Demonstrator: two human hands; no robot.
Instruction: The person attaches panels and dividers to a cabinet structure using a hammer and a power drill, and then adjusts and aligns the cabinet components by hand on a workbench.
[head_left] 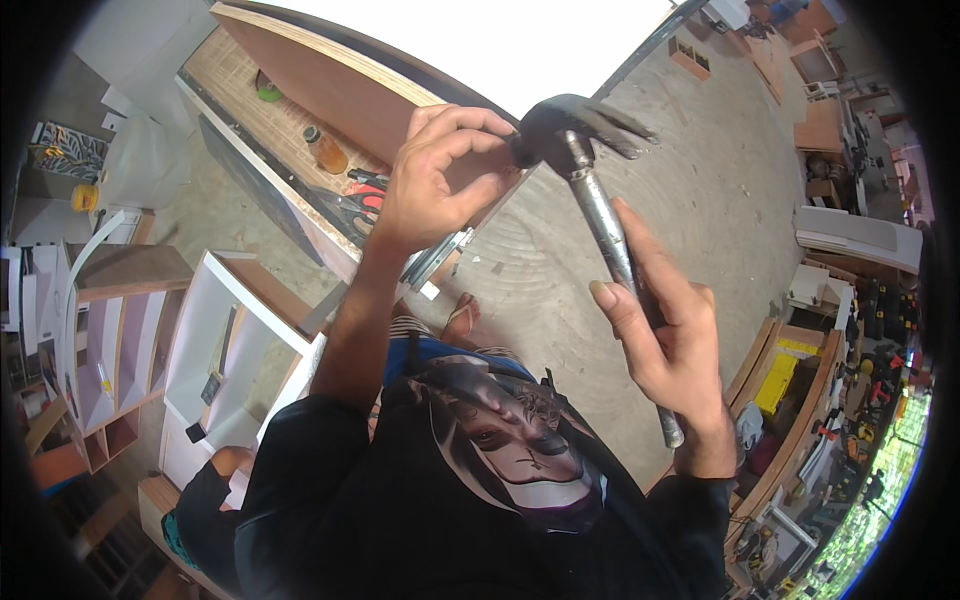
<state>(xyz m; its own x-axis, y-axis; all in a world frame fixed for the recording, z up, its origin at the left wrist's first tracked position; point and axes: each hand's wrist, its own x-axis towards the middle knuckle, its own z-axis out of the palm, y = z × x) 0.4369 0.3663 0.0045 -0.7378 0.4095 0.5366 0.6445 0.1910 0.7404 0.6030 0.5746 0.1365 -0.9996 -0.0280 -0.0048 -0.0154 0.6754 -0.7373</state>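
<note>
My right hand (668,325) grips a claw hammer (606,228) by its worn metal handle, thumb laid along the shaft. The dark head is raised, with its claw pointing right and its striking face close to my left fingertips. My left hand (435,175) is closed, thumb and fingers pinched at the near corner of a large white-topped wooden panel (330,85). What the fingertips hold is hidden by the fingers and the hammer head. Below the left wrist, metal drawer slides (438,258) stick out.
A board shelf beside the panel carries a jar of orange liquid (326,150), red-handled tools (362,203) and a green roll (268,88). White cabinets (215,290) stand at left, near another person (205,505). A wooden workbench (815,400) with tools lines the right.
</note>
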